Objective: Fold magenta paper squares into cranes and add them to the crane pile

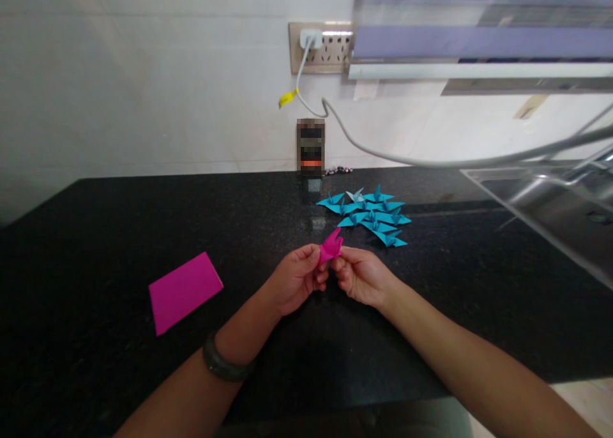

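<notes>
Between my hands, above the black countertop, is a folded pink paper crane [330,246]. My left hand [301,275] pinches its left side between thumb and fingers. On the opposite side, my right hand [361,275] grips its right edge with the fingertips. The piece has pointed tips sticking up; its lower part is partly hidden by my fingers. Just beyond my hands lies a group of several blue paper cranes [371,216], with one paler crane [355,196] at the back. A stack of pink paper [186,292] lies to the left of my left hand.
A phone-like object [311,147], pixelated, leans on the tiled wall beside a small beaded string [339,170]. A white cable [364,149] runs from the wall socket [330,48] rightwards. A metal sink [550,202] is set into the black countertop [96,234] at right.
</notes>
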Demonstrator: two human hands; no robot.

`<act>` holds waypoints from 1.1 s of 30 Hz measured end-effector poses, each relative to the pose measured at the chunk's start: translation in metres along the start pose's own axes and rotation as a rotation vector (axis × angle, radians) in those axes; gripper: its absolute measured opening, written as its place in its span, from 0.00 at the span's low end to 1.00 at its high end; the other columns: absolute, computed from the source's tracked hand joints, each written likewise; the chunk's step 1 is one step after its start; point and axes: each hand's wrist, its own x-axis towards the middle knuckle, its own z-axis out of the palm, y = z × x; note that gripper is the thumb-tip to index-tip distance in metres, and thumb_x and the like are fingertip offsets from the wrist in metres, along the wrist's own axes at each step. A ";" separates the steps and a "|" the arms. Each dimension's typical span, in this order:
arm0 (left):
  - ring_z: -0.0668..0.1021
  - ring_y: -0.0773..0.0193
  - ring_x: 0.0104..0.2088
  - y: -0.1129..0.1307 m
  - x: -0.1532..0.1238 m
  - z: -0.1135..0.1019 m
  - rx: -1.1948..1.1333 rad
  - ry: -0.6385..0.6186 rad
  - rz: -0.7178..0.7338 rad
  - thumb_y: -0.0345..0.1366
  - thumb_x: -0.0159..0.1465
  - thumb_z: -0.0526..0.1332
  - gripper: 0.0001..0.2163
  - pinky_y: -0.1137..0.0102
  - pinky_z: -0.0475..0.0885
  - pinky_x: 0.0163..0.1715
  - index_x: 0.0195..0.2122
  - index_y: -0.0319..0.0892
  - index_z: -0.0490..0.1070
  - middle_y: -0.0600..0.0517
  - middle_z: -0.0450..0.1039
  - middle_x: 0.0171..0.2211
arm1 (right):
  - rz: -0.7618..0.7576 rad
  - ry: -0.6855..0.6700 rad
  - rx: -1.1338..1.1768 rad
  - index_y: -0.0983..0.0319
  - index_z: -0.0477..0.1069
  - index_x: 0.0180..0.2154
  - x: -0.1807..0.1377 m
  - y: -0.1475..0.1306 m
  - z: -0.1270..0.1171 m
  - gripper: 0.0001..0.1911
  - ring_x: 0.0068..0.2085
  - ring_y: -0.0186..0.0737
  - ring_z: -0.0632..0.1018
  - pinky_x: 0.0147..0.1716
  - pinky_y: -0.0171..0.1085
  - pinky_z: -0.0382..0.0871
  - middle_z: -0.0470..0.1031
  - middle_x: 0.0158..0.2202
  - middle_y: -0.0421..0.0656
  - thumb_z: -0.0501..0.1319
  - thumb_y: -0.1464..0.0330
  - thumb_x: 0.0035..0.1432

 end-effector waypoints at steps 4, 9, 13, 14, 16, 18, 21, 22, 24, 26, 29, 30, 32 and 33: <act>0.66 0.74 0.19 0.000 0.001 0.001 0.052 0.017 0.019 0.39 0.55 0.61 0.11 0.77 0.64 0.20 0.25 0.38 0.63 0.56 0.62 0.20 | 0.007 0.006 -0.017 0.70 0.67 0.28 0.002 0.001 -0.002 0.20 0.14 0.30 0.73 0.14 0.27 0.71 0.72 0.15 0.40 0.41 0.73 0.64; 0.66 0.74 0.19 -0.001 0.001 0.000 0.081 0.025 0.020 0.39 0.55 0.61 0.10 0.77 0.63 0.20 0.26 0.38 0.64 0.57 0.62 0.19 | 0.021 0.027 -0.018 0.71 0.67 0.27 0.002 0.000 -0.003 0.20 0.14 0.29 0.72 0.14 0.28 0.71 0.72 0.15 0.40 0.41 0.73 0.64; 0.66 0.74 0.19 -0.001 0.001 -0.002 0.098 0.025 0.029 0.39 0.56 0.61 0.10 0.77 0.63 0.21 0.26 0.38 0.64 0.57 0.62 0.19 | -0.007 0.021 -0.031 0.70 0.67 0.27 0.002 -0.002 -0.005 0.20 0.14 0.28 0.72 0.15 0.28 0.72 0.72 0.15 0.40 0.42 0.72 0.64; 0.66 0.74 0.19 -0.001 0.001 -0.002 0.108 0.026 0.031 0.39 0.56 0.60 0.10 0.77 0.63 0.21 0.26 0.39 0.64 0.57 0.62 0.19 | -0.017 0.018 -0.039 0.69 0.67 0.27 0.002 -0.002 -0.005 0.19 0.14 0.28 0.72 0.16 0.28 0.72 0.72 0.15 0.40 0.42 0.73 0.64; 0.66 0.74 0.19 -0.002 0.002 -0.003 0.150 0.044 0.033 0.40 0.56 0.60 0.10 0.77 0.63 0.21 0.26 0.39 0.64 0.58 0.62 0.18 | -0.040 0.022 -0.054 0.69 0.67 0.27 0.001 -0.003 -0.005 0.18 0.14 0.28 0.72 0.16 0.28 0.72 0.72 0.15 0.39 0.43 0.73 0.64; 0.65 0.74 0.18 -0.002 0.002 -0.003 0.226 0.081 0.042 0.41 0.56 0.60 0.10 0.76 0.62 0.21 0.27 0.39 0.64 0.58 0.62 0.18 | -0.074 0.035 -0.062 0.68 0.66 0.27 0.001 -0.005 -0.004 0.17 0.14 0.28 0.72 0.16 0.29 0.72 0.71 0.15 0.39 0.44 0.73 0.63; 0.65 0.74 0.17 -0.002 0.004 -0.002 0.400 0.177 0.091 0.42 0.55 0.60 0.11 0.76 0.62 0.20 0.26 0.39 0.65 0.59 0.62 0.17 | -0.149 0.061 -0.082 0.66 0.66 0.28 0.002 -0.005 -0.005 0.12 0.13 0.28 0.71 0.15 0.29 0.71 0.71 0.15 0.37 0.48 0.72 0.61; 0.64 0.74 0.17 -0.001 0.004 -0.002 0.456 0.213 0.111 0.42 0.55 0.60 0.10 0.76 0.62 0.20 0.26 0.39 0.66 0.59 0.61 0.16 | -0.176 0.068 -0.101 0.65 0.66 0.28 0.002 -0.005 -0.005 0.10 0.13 0.28 0.70 0.15 0.29 0.71 0.70 0.15 0.36 0.51 0.71 0.60; 0.64 0.74 0.16 0.000 0.005 0.000 0.540 0.277 0.144 0.41 0.54 0.60 0.10 0.76 0.61 0.19 0.26 0.38 0.67 0.59 0.61 0.15 | -0.237 0.085 -0.172 0.65 0.66 0.28 0.002 -0.004 -0.006 0.07 0.13 0.27 0.69 0.14 0.28 0.70 0.70 0.15 0.35 0.55 0.69 0.57; 0.64 0.74 0.16 0.000 0.005 0.001 0.579 0.317 0.163 0.38 0.53 0.60 0.08 0.76 0.61 0.18 0.26 0.38 0.68 0.59 0.61 0.16 | -0.330 0.113 -0.281 0.64 0.66 0.28 0.003 -0.002 -0.006 0.07 0.12 0.26 0.67 0.13 0.28 0.68 0.69 0.15 0.34 0.60 0.67 0.52; 0.64 0.74 0.17 0.000 0.005 0.003 0.598 0.355 0.174 0.35 0.52 0.60 0.06 0.77 0.60 0.17 0.27 0.37 0.70 0.58 0.65 0.18 | -0.490 0.170 -0.510 0.64 0.66 0.26 0.003 0.002 -0.005 0.10 0.12 0.25 0.66 0.13 0.25 0.64 0.69 0.15 0.34 0.65 0.66 0.45; 0.65 0.74 0.17 0.000 0.005 0.003 0.601 0.363 0.175 0.34 0.52 0.60 0.05 0.78 0.61 0.17 0.27 0.37 0.70 0.57 0.66 0.19 | -0.514 0.185 -0.593 0.65 0.67 0.26 0.003 0.003 -0.005 0.10 0.13 0.25 0.67 0.13 0.25 0.63 0.70 0.15 0.34 0.65 0.66 0.44; 0.66 0.74 0.18 -0.001 0.005 0.002 0.596 0.369 0.170 0.32 0.50 0.61 0.04 0.78 0.61 0.17 0.27 0.37 0.70 0.56 0.68 0.20 | -0.506 0.198 -0.726 0.66 0.68 0.25 0.002 0.004 -0.004 0.10 0.15 0.25 0.69 0.14 0.24 0.61 0.70 0.16 0.35 0.66 0.67 0.42; 0.66 0.74 0.18 -0.001 0.005 0.002 0.581 0.367 0.162 0.31 0.50 0.61 0.04 0.78 0.62 0.18 0.26 0.37 0.70 0.56 0.68 0.20 | -0.483 0.198 -0.761 0.66 0.69 0.24 0.001 0.004 -0.003 0.09 0.15 0.25 0.70 0.15 0.24 0.62 0.71 0.16 0.35 0.66 0.67 0.42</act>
